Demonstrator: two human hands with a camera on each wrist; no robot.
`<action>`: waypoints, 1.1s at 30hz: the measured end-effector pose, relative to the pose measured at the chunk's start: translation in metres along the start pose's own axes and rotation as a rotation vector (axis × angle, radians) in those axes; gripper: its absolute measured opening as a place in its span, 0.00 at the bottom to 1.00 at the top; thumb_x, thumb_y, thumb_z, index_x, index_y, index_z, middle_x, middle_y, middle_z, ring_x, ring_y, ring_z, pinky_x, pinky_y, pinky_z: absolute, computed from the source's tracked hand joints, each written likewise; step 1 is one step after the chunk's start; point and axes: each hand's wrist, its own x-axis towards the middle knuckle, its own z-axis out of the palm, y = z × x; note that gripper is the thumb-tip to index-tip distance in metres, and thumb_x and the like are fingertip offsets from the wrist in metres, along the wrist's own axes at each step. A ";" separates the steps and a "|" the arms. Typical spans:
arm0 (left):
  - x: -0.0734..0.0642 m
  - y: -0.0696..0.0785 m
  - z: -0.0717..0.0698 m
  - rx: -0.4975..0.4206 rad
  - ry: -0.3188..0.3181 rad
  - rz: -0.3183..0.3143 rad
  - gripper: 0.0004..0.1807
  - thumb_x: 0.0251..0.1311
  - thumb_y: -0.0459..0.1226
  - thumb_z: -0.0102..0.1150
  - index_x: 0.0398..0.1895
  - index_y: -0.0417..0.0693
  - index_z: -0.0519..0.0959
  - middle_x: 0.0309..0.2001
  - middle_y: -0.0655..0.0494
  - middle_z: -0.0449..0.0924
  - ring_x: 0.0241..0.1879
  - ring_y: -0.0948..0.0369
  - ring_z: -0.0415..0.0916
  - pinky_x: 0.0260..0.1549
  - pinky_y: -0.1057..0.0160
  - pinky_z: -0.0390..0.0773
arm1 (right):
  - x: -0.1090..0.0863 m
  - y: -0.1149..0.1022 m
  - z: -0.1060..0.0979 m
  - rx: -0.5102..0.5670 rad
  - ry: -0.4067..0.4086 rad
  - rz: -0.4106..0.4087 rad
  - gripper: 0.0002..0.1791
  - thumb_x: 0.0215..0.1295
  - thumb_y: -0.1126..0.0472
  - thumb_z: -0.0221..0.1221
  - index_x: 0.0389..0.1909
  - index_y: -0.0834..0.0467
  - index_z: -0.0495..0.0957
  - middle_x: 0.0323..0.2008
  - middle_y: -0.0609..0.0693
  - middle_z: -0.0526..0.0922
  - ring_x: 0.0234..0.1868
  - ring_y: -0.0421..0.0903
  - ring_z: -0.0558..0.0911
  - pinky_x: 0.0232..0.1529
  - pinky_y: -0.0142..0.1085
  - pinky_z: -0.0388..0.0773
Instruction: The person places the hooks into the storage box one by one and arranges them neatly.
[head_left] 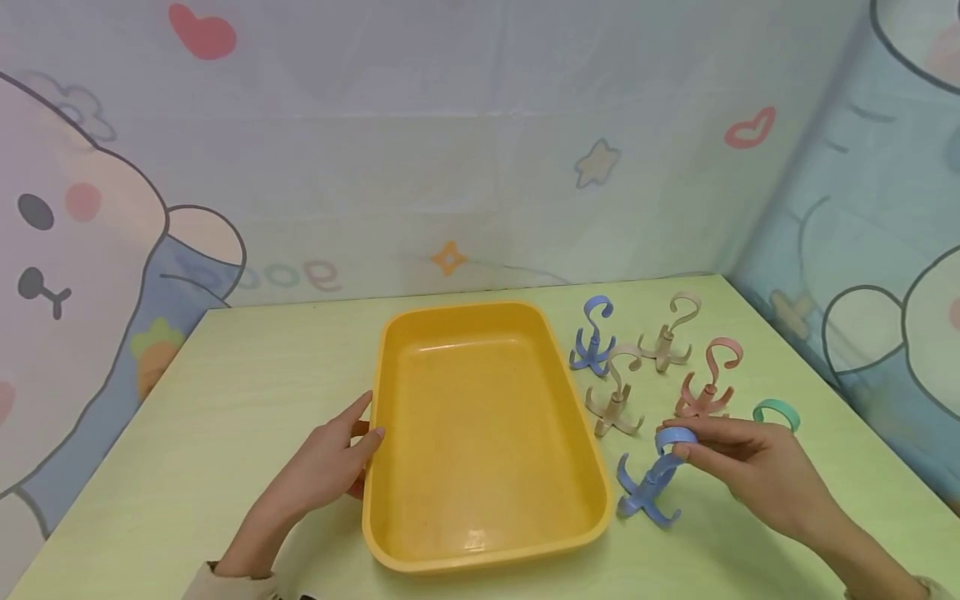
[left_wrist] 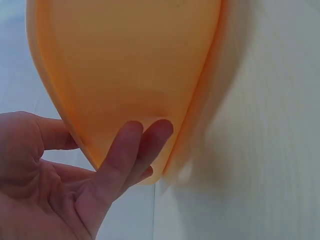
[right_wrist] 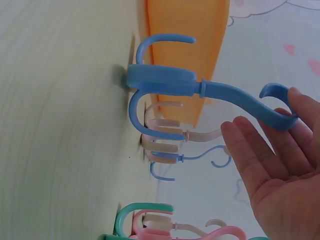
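A blue rotating hook hanger [head_left: 651, 482] with several upturned prongs is by the tray's right side, near the front. My right hand [head_left: 765, 471] pinches its curved top between thumb and fingertips; in the right wrist view the prongs of this blue hanger [right_wrist: 162, 80] are right at the tabletop. At the left long side of a yellow tray [head_left: 491, 562], my left hand [head_left: 330, 462] holds the rim, thumb over the edge and fingers against the outer wall [left_wrist: 125, 65]. The tray's inside shows only its bare floor.
Right of the tray stand more hook hangers: a blue one [head_left: 592, 350], two beige ones [head_left: 617, 404] [head_left: 664, 346] and a pink one [head_left: 707, 398]. A green hanger [head_left: 780, 410] is mostly hidden behind my right hand. Patterned cloth [head_left: 480, 167] hangs behind the table.
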 end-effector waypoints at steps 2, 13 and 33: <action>0.000 0.000 0.000 -0.011 -0.001 0.000 0.40 0.81 0.38 0.49 0.88 0.45 0.44 0.72 0.26 0.69 0.29 0.53 0.89 0.31 0.55 0.91 | 0.001 -0.002 -0.003 0.034 0.010 0.019 0.16 0.68 0.73 0.65 0.56 0.65 0.87 0.46 0.32 0.91 0.54 0.23 0.84 0.46 0.23 0.85; -0.001 -0.002 0.001 -0.045 -0.008 0.000 0.40 0.81 0.38 0.48 0.88 0.46 0.42 0.73 0.27 0.68 0.31 0.53 0.88 0.32 0.54 0.90 | 0.010 -0.018 -0.011 0.260 0.019 0.073 0.15 0.75 0.72 0.59 0.58 0.65 0.85 0.46 0.44 0.93 0.47 0.39 0.91 0.44 0.32 0.89; -0.002 -0.004 0.003 -0.062 -0.020 0.026 0.40 0.82 0.39 0.46 0.88 0.44 0.40 0.73 0.26 0.68 0.32 0.53 0.88 0.30 0.53 0.90 | 0.043 -0.040 -0.012 0.762 -0.033 -0.026 0.18 0.77 0.78 0.49 0.57 0.69 0.84 0.48 0.54 0.92 0.48 0.51 0.92 0.45 0.43 0.90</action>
